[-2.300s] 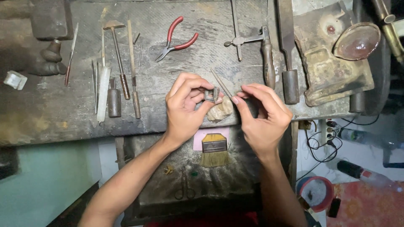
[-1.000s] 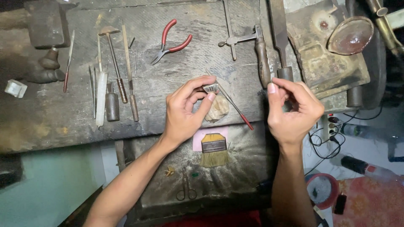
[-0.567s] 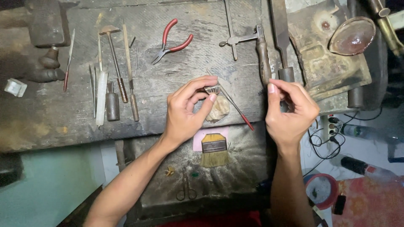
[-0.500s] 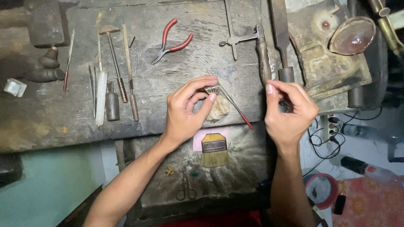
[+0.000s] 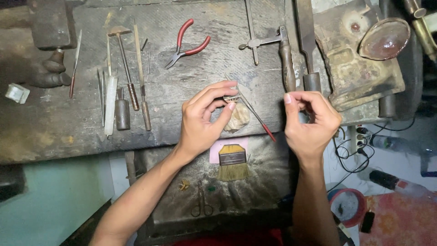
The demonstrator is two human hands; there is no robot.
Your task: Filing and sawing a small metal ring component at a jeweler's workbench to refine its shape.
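My left hand (image 5: 202, 119) pinches a small metal piece (image 5: 231, 97) between thumb and fingertips, just above a pale worn bench peg (image 5: 238, 119) at the front edge of the wooden bench (image 5: 182, 91). A thin file with a red tip (image 5: 255, 114) lies slanted beside those fingertips. My right hand (image 5: 312, 122) hovers to the right of the file, apart from it. Its fingers are curled in and nothing shows in them.
Red-handled pliers (image 5: 189, 43), a small hammer (image 5: 122, 59), several files and punches (image 5: 114, 102) lie on the bench's left. A handled tool (image 5: 287, 64) and a shallow dish (image 5: 383, 38) sit right. Below are a brush (image 5: 232, 159), small scissors (image 5: 201, 207) and a red bucket (image 5: 348, 205).
My right hand let go of the file and drew away to the right. The file now rests slanted by my left fingertips. My left hand has kept its pinch on the metal piece.
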